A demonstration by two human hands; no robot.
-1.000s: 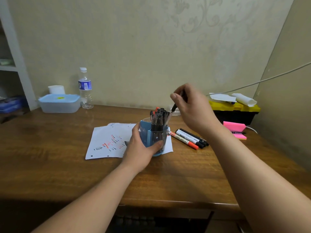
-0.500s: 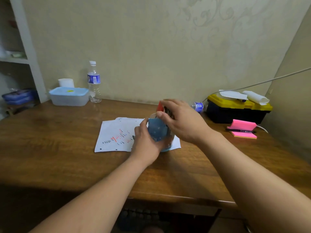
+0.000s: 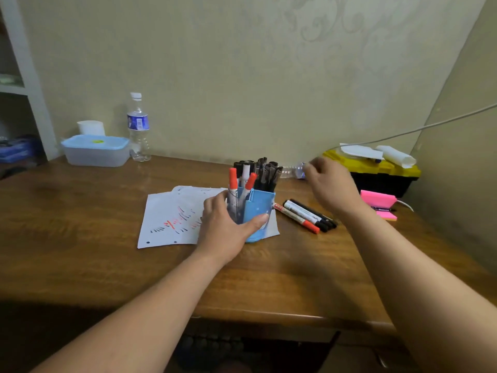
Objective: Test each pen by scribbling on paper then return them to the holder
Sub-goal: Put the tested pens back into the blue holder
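Our left hand (image 3: 224, 228) wraps the blue pen holder (image 3: 258, 208) at frame centre, steadying it on the scribbled paper (image 3: 172, 219) so it won't tip. Our right hand (image 3: 330, 184), loosely curled and empty, hovers just right, above three markers (image 3: 306, 215) lying on the counter (image 3: 80, 238), likely awaiting return.

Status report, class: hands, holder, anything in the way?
Left hand grips holder. Right hand open, empty. Three markers lie beside holder, unobstructed.

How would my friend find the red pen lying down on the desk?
Find the wooden desk, then the blue pen holder. Right of it lie three markers side by side; the red-capped marker is the nearest one, and the other two end in black.
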